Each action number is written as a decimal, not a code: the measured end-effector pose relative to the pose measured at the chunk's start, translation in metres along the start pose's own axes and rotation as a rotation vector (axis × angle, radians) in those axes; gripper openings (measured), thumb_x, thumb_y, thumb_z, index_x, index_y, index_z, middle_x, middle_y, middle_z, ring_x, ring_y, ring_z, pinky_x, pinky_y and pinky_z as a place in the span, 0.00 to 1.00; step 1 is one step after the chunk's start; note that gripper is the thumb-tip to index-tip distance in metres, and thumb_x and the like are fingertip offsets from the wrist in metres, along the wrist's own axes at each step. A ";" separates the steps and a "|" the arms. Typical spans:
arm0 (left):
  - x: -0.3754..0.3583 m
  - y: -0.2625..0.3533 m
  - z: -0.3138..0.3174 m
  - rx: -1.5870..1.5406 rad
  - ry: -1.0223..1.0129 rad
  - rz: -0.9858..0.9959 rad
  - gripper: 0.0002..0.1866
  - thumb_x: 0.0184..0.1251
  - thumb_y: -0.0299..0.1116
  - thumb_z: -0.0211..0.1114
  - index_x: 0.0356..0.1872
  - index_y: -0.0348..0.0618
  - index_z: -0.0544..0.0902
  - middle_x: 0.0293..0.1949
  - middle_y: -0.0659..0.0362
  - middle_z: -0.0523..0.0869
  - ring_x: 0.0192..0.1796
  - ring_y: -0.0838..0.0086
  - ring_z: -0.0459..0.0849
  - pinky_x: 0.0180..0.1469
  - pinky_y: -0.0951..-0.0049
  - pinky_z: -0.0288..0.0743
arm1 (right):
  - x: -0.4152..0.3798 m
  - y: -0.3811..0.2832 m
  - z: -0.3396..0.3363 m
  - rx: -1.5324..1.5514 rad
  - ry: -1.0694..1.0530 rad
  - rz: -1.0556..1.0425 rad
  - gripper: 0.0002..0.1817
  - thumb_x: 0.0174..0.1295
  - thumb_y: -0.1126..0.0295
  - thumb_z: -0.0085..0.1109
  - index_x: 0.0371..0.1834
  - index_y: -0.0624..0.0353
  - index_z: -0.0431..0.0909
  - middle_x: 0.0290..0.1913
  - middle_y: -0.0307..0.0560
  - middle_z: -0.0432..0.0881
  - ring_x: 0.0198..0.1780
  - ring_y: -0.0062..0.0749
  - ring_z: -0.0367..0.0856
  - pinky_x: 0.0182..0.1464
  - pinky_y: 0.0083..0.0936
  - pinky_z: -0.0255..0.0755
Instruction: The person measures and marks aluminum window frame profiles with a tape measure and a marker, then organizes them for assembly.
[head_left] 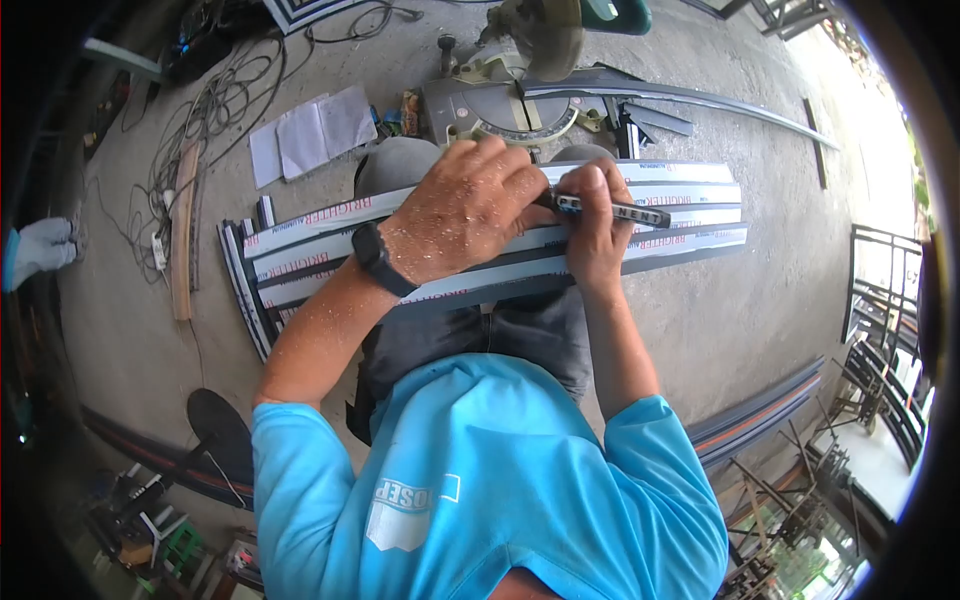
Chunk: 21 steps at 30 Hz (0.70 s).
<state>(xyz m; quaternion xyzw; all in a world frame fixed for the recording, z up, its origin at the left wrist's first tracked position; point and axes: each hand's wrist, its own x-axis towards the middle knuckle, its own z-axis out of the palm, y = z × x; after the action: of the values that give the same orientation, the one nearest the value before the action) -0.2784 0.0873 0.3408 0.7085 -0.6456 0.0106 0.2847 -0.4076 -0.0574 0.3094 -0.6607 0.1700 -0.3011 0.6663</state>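
Observation:
A black permanent marker (640, 214) lies across the fingers of my right hand (598, 225), which is closed around its barrel with the thumb on top. My left hand (462, 208), dusted with pale flecks and wearing a black watch (378, 258) at the wrist, has its fingers curled at the marker's dark end. Those fingertips are partly hidden, and whether the cap is on cannot be seen. Beneath both hands, several long aluminium profiles (305, 262) with white "BRIGHTER ALUMINIUM" film rest side by side across my lap.
Ahead of my knees stands a mitre saw (500, 108), with a long profile (720, 100) reaching right from it. Left of it lie papers (318, 135), tangled cables (225, 105) and a wooden strip (185, 235). More profiles (755, 415) lie at lower right. Another person's foot (42, 255) shows far left.

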 end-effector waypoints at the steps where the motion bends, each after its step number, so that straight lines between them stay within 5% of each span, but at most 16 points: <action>1: -0.001 0.000 -0.001 -0.043 -0.064 -0.018 0.17 0.71 0.41 0.70 0.52 0.40 0.80 0.46 0.52 0.82 0.48 0.55 0.82 0.52 0.53 0.74 | 0.000 0.003 -0.002 -0.023 0.006 -0.052 0.19 0.80 0.59 0.52 0.31 0.60 0.76 0.30 0.37 0.80 0.33 0.15 0.73 0.36 0.17 0.68; 4: -0.002 0.000 -0.014 -0.201 -0.250 -0.053 0.16 0.75 0.44 0.66 0.46 0.40 0.80 0.35 0.52 0.82 0.39 0.56 0.83 0.45 0.55 0.75 | -0.009 0.003 -0.008 0.056 -0.053 -0.053 0.20 0.77 0.59 0.54 0.28 0.60 0.73 0.27 0.42 0.80 0.26 0.19 0.73 0.32 0.19 0.67; 7: -0.028 -0.037 -0.029 -0.093 -0.145 0.152 0.17 0.78 0.46 0.63 0.45 0.39 0.79 0.30 0.51 0.81 0.38 0.54 0.83 0.42 0.57 0.76 | 0.001 0.017 -0.028 0.620 0.041 -0.012 0.18 0.76 0.61 0.51 0.27 0.56 0.68 0.24 0.45 0.79 0.23 0.21 0.72 0.31 0.19 0.68; 8: -0.029 -0.037 -0.051 -0.054 -0.176 -0.173 0.18 0.79 0.46 0.62 0.45 0.38 0.79 0.32 0.49 0.81 0.38 0.54 0.83 0.42 0.57 0.76 | 0.002 0.017 -0.033 0.552 0.034 -0.048 0.16 0.75 0.63 0.48 0.26 0.53 0.62 0.21 0.46 0.77 0.20 0.22 0.70 0.30 0.20 0.69; 9: -0.027 -0.035 -0.070 -0.010 -0.205 -0.491 0.18 0.81 0.46 0.60 0.44 0.37 0.78 0.33 0.48 0.82 0.38 0.53 0.84 0.42 0.56 0.77 | -0.003 0.024 -0.033 0.423 -0.015 -0.035 0.18 0.78 0.59 0.47 0.31 0.57 0.69 0.24 0.45 0.79 0.24 0.21 0.74 0.31 0.19 0.71; 10: -0.029 -0.032 -0.069 -0.008 -0.025 -0.355 0.20 0.83 0.48 0.57 0.45 0.36 0.76 0.34 0.49 0.81 0.37 0.54 0.84 0.41 0.56 0.77 | -0.002 0.015 -0.015 0.295 0.029 -0.015 0.19 0.80 0.56 0.46 0.36 0.60 0.73 0.27 0.45 0.81 0.26 0.22 0.77 0.33 0.19 0.72; 11: -0.026 -0.013 -0.072 -0.141 -0.143 -0.465 0.31 0.75 0.60 0.62 0.51 0.36 0.74 0.46 0.46 0.82 0.49 0.52 0.84 0.52 0.54 0.78 | -0.006 0.000 0.001 0.157 0.069 0.034 0.21 0.82 0.54 0.46 0.42 0.63 0.77 0.30 0.46 0.82 0.29 0.22 0.79 0.35 0.18 0.74; 12: -0.033 0.006 -0.059 -0.026 -0.125 -0.333 0.39 0.65 0.67 0.67 0.54 0.36 0.72 0.55 0.43 0.78 0.59 0.48 0.78 0.61 0.48 0.72 | 0.002 0.000 0.004 0.163 -0.040 -0.082 0.23 0.83 0.53 0.47 0.53 0.66 0.79 0.35 0.46 0.85 0.34 0.22 0.82 0.39 0.17 0.74; 13: -0.038 0.016 -0.043 0.117 -0.081 -0.184 0.49 0.56 0.74 0.72 0.58 0.36 0.70 0.63 0.41 0.74 0.69 0.43 0.72 0.70 0.43 0.67 | 0.008 0.002 0.004 0.153 -0.014 -0.079 0.22 0.83 0.55 0.48 0.53 0.66 0.80 0.35 0.46 0.85 0.34 0.22 0.82 0.39 0.17 0.74; 14: -0.046 0.024 -0.031 0.088 -0.242 -0.281 0.60 0.38 0.78 0.78 0.60 0.37 0.68 0.75 0.40 0.59 0.80 0.37 0.52 0.79 0.31 0.44 | 0.009 0.006 0.002 0.144 0.018 -0.073 0.21 0.83 0.56 0.50 0.54 0.66 0.80 0.36 0.46 0.85 0.34 0.22 0.82 0.40 0.17 0.74; 16: -0.058 0.021 -0.011 0.100 -0.280 -0.304 0.57 0.35 0.71 0.83 0.58 0.37 0.69 0.76 0.39 0.58 0.81 0.37 0.52 0.79 0.28 0.41 | 0.005 0.008 -0.005 0.229 0.070 -0.008 0.16 0.80 0.61 0.56 0.51 0.65 0.80 0.36 0.44 0.85 0.35 0.19 0.81 0.41 0.16 0.74; 19: -0.059 0.022 -0.005 0.064 -0.276 -0.293 0.53 0.36 0.62 0.85 0.58 0.37 0.69 0.76 0.37 0.59 0.80 0.37 0.55 0.77 0.30 0.44 | 0.009 -0.005 -0.010 -0.080 -0.080 0.124 0.11 0.78 0.65 0.59 0.47 0.64 0.80 0.35 0.42 0.85 0.34 0.18 0.81 0.40 0.17 0.74; 21: -0.056 0.021 -0.005 0.054 -0.251 -0.286 0.51 0.37 0.58 0.85 0.57 0.37 0.69 0.75 0.35 0.60 0.79 0.37 0.56 0.76 0.31 0.46 | 0.018 -0.016 0.015 -0.182 -0.087 -0.088 0.09 0.71 0.70 0.67 0.38 0.64 0.78 0.30 0.39 0.85 0.31 0.17 0.80 0.34 0.19 0.73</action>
<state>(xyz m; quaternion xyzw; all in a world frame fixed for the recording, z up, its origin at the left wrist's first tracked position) -0.3057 0.1401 0.3315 0.7961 -0.5684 -0.1008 0.1815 -0.3874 -0.0557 0.3295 -0.7376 0.1384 -0.2847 0.5965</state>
